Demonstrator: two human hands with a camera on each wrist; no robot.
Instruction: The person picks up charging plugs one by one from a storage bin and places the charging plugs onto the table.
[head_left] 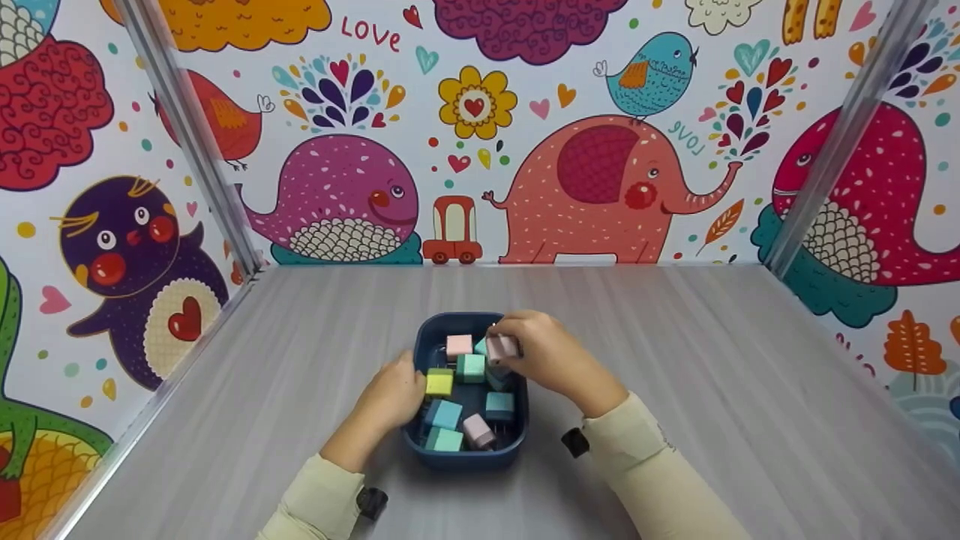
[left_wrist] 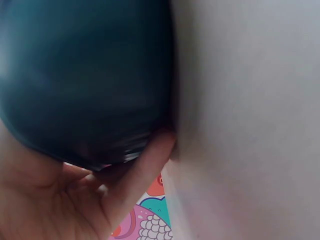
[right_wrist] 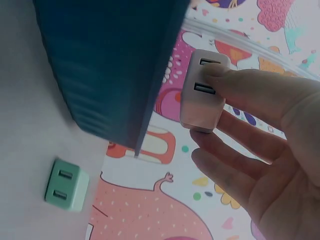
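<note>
A dark blue plastic bin (head_left: 466,460) stands on the table, holding several USB wall chargers in pink, yellow, mint and teal. My left hand (head_left: 394,394) grips its left side, the fingers curling along the outer wall in the left wrist view. Over the bin's far right corner, my right hand (head_left: 546,352) pinches a pale pink USB charger (right_wrist: 202,92) between thumb and fingertips. Its two USB ports show in the right wrist view. Inside the bin are a yellow charger (head_left: 439,382), a pink charger (head_left: 459,345) and a mint charger (head_left: 472,367).
A green charger (right_wrist: 66,185) rests on the table outside the bin; the head view does not show it. The grey table (head_left: 300,337) ends at printed cartoon walls (head_left: 465,165) at the back and sides. Metal posts (head_left: 196,142) stand at the corners.
</note>
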